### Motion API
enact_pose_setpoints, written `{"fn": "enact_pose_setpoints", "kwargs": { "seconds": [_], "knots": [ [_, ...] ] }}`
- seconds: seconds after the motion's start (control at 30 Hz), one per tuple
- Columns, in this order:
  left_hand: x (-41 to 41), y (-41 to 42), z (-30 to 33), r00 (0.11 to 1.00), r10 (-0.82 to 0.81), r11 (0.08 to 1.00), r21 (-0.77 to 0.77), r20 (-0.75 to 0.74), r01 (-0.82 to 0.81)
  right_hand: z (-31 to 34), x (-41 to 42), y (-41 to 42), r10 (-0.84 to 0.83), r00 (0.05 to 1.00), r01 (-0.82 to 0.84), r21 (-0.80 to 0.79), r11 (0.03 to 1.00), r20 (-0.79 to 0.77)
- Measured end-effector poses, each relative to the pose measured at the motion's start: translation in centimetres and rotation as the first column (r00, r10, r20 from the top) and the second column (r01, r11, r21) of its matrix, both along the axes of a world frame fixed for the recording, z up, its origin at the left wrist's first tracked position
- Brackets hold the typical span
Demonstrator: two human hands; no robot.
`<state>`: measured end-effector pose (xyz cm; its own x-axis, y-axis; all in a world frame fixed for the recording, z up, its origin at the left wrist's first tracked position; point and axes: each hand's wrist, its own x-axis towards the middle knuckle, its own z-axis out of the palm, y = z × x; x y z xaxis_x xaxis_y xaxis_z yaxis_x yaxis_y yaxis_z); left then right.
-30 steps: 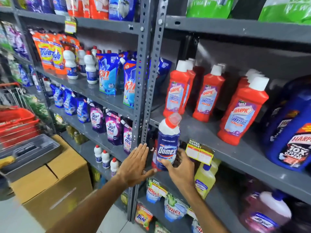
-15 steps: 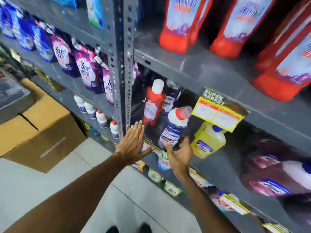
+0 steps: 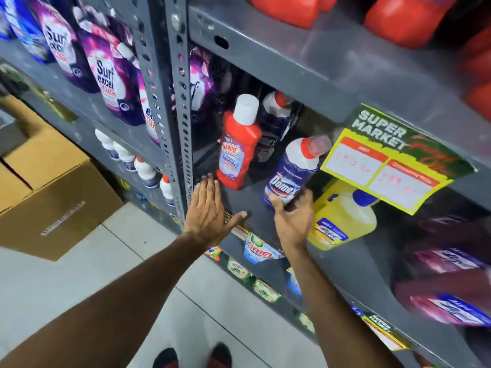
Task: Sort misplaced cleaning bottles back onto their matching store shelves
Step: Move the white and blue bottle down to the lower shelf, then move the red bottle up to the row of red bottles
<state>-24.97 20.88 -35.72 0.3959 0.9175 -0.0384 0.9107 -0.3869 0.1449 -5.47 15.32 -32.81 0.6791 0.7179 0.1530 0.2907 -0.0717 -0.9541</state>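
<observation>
My right hand (image 3: 293,221) grips the base of a blue and white Domex bottle (image 3: 293,172) with a red cap, tilted to the right at the front of a grey shelf (image 3: 247,205). My left hand (image 3: 210,211) lies flat and open on the shelf's front edge, fingertips just short of a red Harpic bottle (image 3: 237,152) that stands upright there. Behind the Harpic stands another dark Domex bottle (image 3: 276,128). Bases of more red Harpic bottles (image 3: 403,19) show on the shelf above.
A yellow cleaner jug (image 3: 342,221) sits right of my right hand, under a hanging price tag (image 3: 393,160). Purple Surf Excel pouches (image 3: 106,81) fill the left bay. A cardboard box (image 3: 50,197) stands on the tiled floor at left. Purple jugs (image 3: 446,296) lie lower right.
The view has dropped from the Harpic shelf to the one below. My right hand has carried the Domex bottle down into that lower shelf; my left hand moved onto the shelf edge.
</observation>
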Motion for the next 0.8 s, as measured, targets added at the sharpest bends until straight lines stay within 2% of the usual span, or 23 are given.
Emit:
{"fn": "enact_pose_setpoints", "kwargs": {
  "seconds": [0.43,0.53,0.63,0.7,0.8],
  "knots": [
    [-0.1,-0.2,0.5,0.999,-0.003,1.000,0.002,-0.052,0.003,-0.1,0.1,2.1,-0.008,1.000,0.008,0.000,1.000,0.015],
    [-0.1,-0.2,0.2,0.999,0.000,1.000,-0.006,-0.038,0.000,0.2,-1.9,0.5,-0.063,0.996,0.062,0.004,0.998,0.062],
    [-0.1,-0.1,-0.1,1.000,0.013,1.000,-0.008,-0.026,-0.013,-0.5,-5.0,-1.6,-0.124,0.969,0.122,0.022,0.992,0.216],
    [-0.2,0.0,-0.2,0.999,0.007,1.000,-0.015,-0.043,-0.008,-0.7,-6.9,-2.1,-0.083,0.962,0.086,0.000,0.996,0.260],
    [-0.3,0.0,-0.1,1.000,-0.010,1.000,-0.021,-0.026,0.009,1.1,-8.6,-0.6,0.069,0.987,-0.063,-0.047,0.997,0.145]
  ]
}}
